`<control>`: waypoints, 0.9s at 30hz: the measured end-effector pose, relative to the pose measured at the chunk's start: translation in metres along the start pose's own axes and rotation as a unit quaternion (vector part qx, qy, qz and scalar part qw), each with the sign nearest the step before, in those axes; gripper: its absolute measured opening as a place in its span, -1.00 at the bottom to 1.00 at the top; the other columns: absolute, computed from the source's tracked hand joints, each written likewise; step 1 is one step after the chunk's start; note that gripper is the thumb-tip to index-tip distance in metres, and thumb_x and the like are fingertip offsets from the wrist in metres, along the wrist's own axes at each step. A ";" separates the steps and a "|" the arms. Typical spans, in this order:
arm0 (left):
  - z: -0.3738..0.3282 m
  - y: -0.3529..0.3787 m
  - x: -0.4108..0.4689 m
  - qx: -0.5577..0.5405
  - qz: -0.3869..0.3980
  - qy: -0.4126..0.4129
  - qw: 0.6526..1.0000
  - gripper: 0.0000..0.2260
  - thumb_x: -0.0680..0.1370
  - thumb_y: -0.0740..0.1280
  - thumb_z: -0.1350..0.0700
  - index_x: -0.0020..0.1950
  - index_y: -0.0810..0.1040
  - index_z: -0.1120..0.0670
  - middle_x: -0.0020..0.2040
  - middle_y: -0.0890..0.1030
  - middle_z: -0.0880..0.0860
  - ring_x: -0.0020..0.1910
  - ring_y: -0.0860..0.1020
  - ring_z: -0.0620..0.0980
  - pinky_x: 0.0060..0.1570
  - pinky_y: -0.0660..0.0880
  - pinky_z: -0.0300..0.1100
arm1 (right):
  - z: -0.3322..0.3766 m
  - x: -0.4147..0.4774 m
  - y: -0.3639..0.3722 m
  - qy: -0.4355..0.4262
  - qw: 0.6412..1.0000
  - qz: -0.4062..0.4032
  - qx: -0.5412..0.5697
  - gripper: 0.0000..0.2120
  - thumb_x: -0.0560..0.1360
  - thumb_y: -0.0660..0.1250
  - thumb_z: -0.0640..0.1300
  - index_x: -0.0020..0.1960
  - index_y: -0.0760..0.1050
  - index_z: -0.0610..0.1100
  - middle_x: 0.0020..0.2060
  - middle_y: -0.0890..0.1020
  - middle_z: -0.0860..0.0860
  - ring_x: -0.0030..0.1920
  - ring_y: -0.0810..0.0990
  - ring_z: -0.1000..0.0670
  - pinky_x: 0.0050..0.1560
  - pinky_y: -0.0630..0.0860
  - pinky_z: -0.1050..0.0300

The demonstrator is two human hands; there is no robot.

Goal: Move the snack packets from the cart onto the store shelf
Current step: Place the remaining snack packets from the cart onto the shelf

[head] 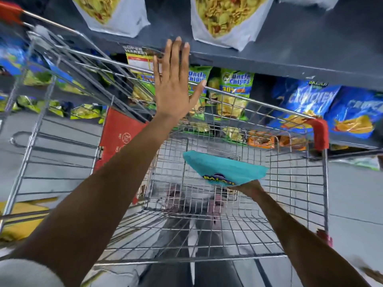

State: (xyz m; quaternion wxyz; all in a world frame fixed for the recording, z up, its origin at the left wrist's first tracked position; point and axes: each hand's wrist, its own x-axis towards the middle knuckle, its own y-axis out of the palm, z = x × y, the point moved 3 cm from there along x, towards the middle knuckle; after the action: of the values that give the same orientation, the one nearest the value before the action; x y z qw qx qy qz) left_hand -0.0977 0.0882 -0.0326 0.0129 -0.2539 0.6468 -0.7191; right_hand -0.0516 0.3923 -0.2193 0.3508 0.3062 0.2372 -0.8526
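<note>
Right hand (249,188) grips teal packet (223,169); left hand (174,88) splayed.

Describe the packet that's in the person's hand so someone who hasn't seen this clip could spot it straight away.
Find the wire cart in the middle of the view. Inside its basket, the right hand grips a teal packet from underneath. It is plain teal with a yellow logo at its near edge, while the shelf packs behind are green or dark blue with printed chips.
</note>
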 end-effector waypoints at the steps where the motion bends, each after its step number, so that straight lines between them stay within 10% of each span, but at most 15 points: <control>1: 0.000 0.000 0.000 0.005 0.005 -0.003 1.000 -0.30 0.60 -0.03 -0.30 0.54 0.04 0.19 0.55 0.11 0.17 0.53 0.05 0.15 0.47 -0.02 0.18 | 0.003 -0.001 0.000 -0.006 1.000 -0.017 -0.010 -0.31 0.04 0.60 -0.37 0.13 0.48 -0.18 0.02 0.66 0.08 -0.01 0.63 0.20 0.19 0.56 -0.07; 4: -0.001 -0.002 -0.001 0.003 0.009 -0.004 1.000 -0.30 0.60 -0.03 -0.29 0.55 0.03 0.18 0.55 0.09 0.17 0.53 0.04 0.15 0.48 -0.02 0.17 | 0.013 -0.005 0.000 -0.023 0.997 -0.050 -0.062 -0.44 0.19 0.54 -0.40 0.13 0.49 -0.12 0.20 0.53 -0.06 0.26 0.50 -0.14 0.34 0.40 -0.23; 12: 0.001 -0.010 -0.002 -0.006 0.064 0.014 0.998 -0.33 0.62 -0.07 -0.25 0.55 -0.09 0.19 0.57 -0.02 0.19 0.54 -0.07 0.15 0.50 -0.04 0.10 | 0.046 -0.030 -0.015 -0.100 0.986 -0.036 -0.128 -0.39 0.18 0.57 -0.30 0.20 0.49 -0.22 0.18 0.59 -0.21 0.18 0.55 -0.12 0.23 0.47 -0.28; 16: 0.003 -0.020 -0.001 -0.008 0.108 0.017 0.994 -0.33 0.62 -0.10 -0.23 0.55 -0.18 0.17 0.57 -0.10 0.16 0.54 -0.14 0.12 0.50 -0.06 0.10 | 0.088 -0.059 -0.035 -0.163 0.984 -0.027 -0.070 -0.32 0.04 0.63 0.04 0.11 0.48 0.23 0.06 0.62 0.25 0.02 0.53 0.42 0.23 0.51 0.07; 18: 0.002 -0.026 0.000 0.008 0.133 0.016 0.991 -0.33 0.59 -0.13 -0.22 0.54 -0.22 0.17 0.57 -0.13 0.15 0.54 -0.16 0.11 0.50 -0.05 0.10 | 0.118 -0.079 -0.046 -0.182 0.981 -0.044 -0.056 -0.33 -0.04 0.55 0.29 0.05 0.44 0.43 0.01 0.59 0.38 0.06 0.52 0.37 0.19 0.49 0.28; 23: 0.004 -0.039 0.003 -0.013 0.179 0.028 0.983 -0.33 0.59 -0.10 -0.17 0.53 -0.26 0.18 0.56 -0.20 0.17 0.53 -0.23 0.10 0.51 -0.10 0.05 | 0.194 -0.120 -0.088 -0.217 0.970 -0.101 -0.047 -0.23 0.11 0.63 -0.05 0.25 0.42 -0.14 0.19 0.51 -0.03 0.28 0.49 -0.09 0.33 0.41 0.18; 27: 0.006 -0.042 0.004 -0.042 0.206 0.036 0.977 -0.32 0.62 -0.07 -0.21 0.54 -0.27 0.17 0.56 -0.24 0.16 0.52 -0.26 0.08 0.51 -0.10 0.05 | 0.246 -0.148 -0.125 -0.256 0.954 -0.155 -0.030 -0.42 0.11 0.60 0.04 0.09 0.52 0.04 0.05 0.63 0.00 0.07 0.58 0.07 0.29 0.45 -0.01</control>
State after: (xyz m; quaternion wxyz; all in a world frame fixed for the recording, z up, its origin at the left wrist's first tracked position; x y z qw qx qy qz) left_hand -0.0858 0.0882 0.0078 0.1266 -0.0901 0.7150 -0.6816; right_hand -0.1480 0.3868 0.0790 0.2730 0.0261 0.2096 -0.9385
